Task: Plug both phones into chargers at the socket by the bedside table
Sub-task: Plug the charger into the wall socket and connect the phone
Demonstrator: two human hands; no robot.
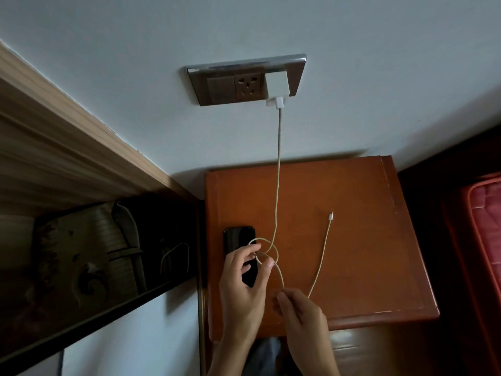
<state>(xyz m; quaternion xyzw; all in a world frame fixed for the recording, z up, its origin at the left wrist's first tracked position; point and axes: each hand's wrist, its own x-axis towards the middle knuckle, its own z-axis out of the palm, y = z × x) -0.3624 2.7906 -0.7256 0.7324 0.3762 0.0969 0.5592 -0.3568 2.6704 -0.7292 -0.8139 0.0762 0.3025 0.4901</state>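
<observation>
1 dark phone (239,241) lies flat at the bedside table's (360,240) left edge, partly under the left hand (242,287), whose fingers pinch the knotted loop of braided cable (278,164). The right hand (303,313) pinches the strand lower. The cable looks light and limp; best held just behind its free plug (331,216). The white charger (276,86) sits in the socket (248,84).

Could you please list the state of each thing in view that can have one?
Charger: plugged into the wall socket.
Socket: middle outlet free.
Cable: plugged into the charger, knotted in a loop.
Cable tip: loose on the table, in no phone.
Phone: flat on the table, screen dark, unplugged.
Left hand: pinching the loop.
Right hand: pinching the cable.
</observation>
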